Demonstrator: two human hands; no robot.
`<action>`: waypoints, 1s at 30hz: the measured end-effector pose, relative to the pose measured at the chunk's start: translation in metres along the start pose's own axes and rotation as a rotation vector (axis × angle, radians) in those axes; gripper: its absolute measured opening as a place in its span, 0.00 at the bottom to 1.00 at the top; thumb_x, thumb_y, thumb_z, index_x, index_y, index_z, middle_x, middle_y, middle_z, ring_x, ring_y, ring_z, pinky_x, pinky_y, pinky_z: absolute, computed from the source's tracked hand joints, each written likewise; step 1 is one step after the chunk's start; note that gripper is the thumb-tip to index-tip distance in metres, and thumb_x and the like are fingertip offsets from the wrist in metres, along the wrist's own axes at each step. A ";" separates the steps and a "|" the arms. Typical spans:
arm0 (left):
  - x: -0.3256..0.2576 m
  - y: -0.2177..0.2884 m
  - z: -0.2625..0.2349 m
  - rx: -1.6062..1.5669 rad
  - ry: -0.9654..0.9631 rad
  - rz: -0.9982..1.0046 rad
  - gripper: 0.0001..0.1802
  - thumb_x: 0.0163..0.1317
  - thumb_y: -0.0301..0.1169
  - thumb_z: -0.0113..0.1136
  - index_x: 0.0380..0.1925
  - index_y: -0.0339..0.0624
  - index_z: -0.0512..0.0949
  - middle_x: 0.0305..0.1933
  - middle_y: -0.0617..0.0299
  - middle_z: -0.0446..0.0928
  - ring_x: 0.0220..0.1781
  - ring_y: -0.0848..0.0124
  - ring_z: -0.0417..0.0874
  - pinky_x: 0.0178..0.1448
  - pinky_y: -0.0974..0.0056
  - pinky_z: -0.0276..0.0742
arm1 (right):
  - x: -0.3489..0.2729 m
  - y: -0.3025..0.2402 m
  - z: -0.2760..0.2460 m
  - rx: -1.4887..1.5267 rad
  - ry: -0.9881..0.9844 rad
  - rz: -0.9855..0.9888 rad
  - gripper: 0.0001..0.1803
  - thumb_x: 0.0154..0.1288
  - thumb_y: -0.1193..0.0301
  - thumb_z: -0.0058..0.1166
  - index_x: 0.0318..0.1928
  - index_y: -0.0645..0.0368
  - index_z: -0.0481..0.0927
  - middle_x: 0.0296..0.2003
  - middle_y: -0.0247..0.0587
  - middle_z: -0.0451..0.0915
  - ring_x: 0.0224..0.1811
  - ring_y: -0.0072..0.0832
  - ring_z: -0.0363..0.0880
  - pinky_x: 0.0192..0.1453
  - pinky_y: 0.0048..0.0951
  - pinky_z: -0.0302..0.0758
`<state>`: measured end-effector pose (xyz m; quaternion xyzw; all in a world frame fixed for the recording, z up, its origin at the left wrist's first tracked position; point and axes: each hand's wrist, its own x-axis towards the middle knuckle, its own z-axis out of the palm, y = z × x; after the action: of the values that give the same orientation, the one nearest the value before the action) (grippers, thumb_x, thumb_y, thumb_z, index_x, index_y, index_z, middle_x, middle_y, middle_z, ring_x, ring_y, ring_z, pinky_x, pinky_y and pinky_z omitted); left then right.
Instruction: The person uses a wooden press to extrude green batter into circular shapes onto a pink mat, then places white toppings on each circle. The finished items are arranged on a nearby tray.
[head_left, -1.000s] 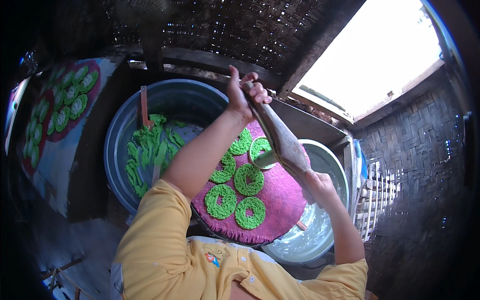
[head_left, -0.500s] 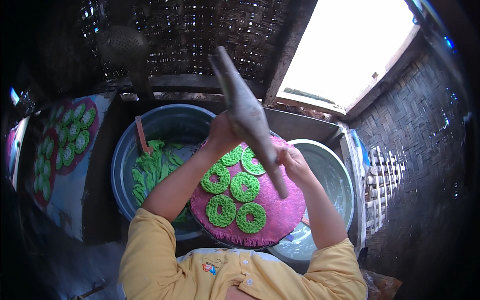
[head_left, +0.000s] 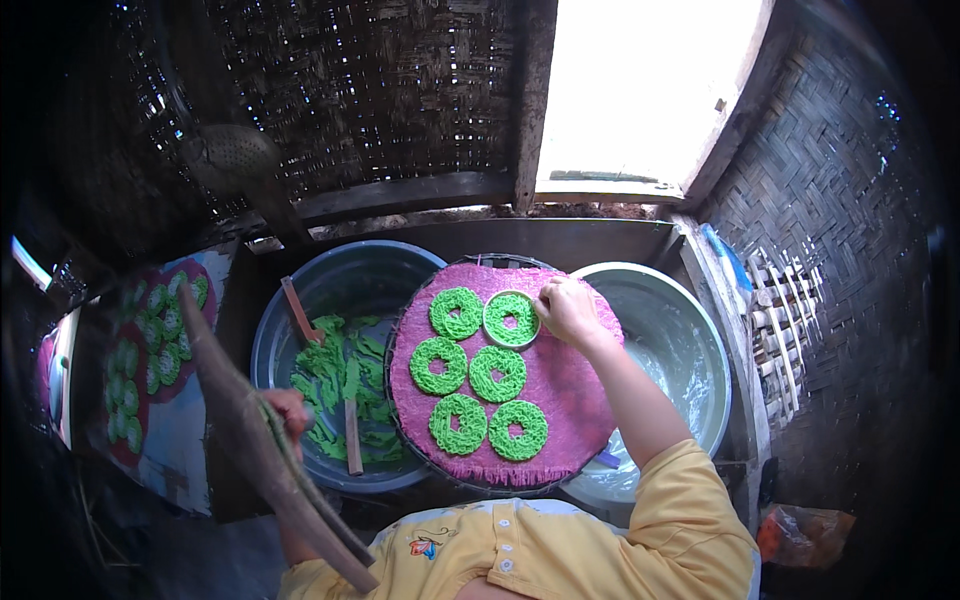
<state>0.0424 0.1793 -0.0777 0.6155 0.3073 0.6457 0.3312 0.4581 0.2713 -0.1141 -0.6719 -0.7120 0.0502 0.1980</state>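
Lowered from overhead, the long brown tool (head_left: 262, 450) now hangs at the person's left, gripped by the left hand (head_left: 287, 412). Right hand (head_left: 567, 308) pinches a green noodle ring (head_left: 511, 318) on the pink mat (head_left: 560, 385).

A dark wooden bench (head_left: 590, 240) runs below the woven wall. On it stands a grey basin (head_left: 300, 300) of green dough strips. Just right of the basin, a round pink mat (head_left: 570, 400) lies overlapping its rim; beyond the mat sits a pale basin (head_left: 690, 330).
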 end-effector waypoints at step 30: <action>-0.050 0.109 -0.040 0.274 0.264 -0.445 0.16 0.60 0.40 0.52 0.39 0.38 0.75 0.36 0.56 0.75 0.31 0.66 0.77 0.47 0.58 0.74 | -0.171 -0.040 -0.102 -0.154 0.239 0.079 0.19 0.56 0.55 0.58 0.30 0.61 0.80 0.32 0.44 0.77 0.35 0.41 0.78 0.40 0.39 0.74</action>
<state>-0.0013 0.0753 -0.0221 0.4827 0.5597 0.5842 0.3354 0.4593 0.0806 -0.0433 -0.7137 -0.6580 -0.0772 0.2273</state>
